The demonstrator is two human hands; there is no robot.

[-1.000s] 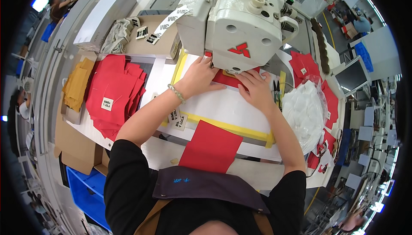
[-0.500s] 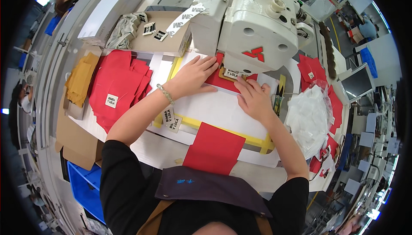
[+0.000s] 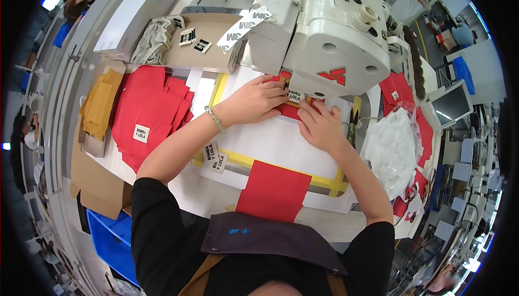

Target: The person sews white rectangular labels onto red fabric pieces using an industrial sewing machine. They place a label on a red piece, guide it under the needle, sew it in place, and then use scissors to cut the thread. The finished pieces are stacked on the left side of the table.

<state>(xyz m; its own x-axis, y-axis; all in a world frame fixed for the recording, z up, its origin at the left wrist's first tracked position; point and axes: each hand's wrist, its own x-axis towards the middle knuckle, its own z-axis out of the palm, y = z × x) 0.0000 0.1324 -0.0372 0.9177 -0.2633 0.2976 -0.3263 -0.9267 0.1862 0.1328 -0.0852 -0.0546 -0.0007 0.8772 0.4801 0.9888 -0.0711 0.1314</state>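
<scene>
My left hand [image 3: 254, 101] lies with fingers stretched over a red fabric piece [image 3: 288, 110] under the head of a white sewing machine [image 3: 335, 41]. Its fingertips reach the left side of a white label [image 3: 295, 95] with dark print, which sits within a brass-coloured frame on the fabric. Slightly bent fingers of my right hand [image 3: 323, 125] rest at the label's lower right corner and on the red fabric. Neither hand is closed round anything. The machine head hides the fabric's far part, and the needle cannot be made out.
A stack of red pieces [image 3: 143, 101] lies left, beside yellow pieces [image 3: 101, 104]. Loose labels [image 3: 216, 160] and another red piece [image 3: 274, 190] are nearer me. A cardboard tray [image 3: 208, 58] stands behind; a plastic bag of white pieces [image 3: 392, 152] and dark-handled snips [image 3: 353, 125] sit right.
My left fingertips have come closer to the label's left side. My right hand stays almost in place at the label's lower right. The whole view has shifted slightly.
</scene>
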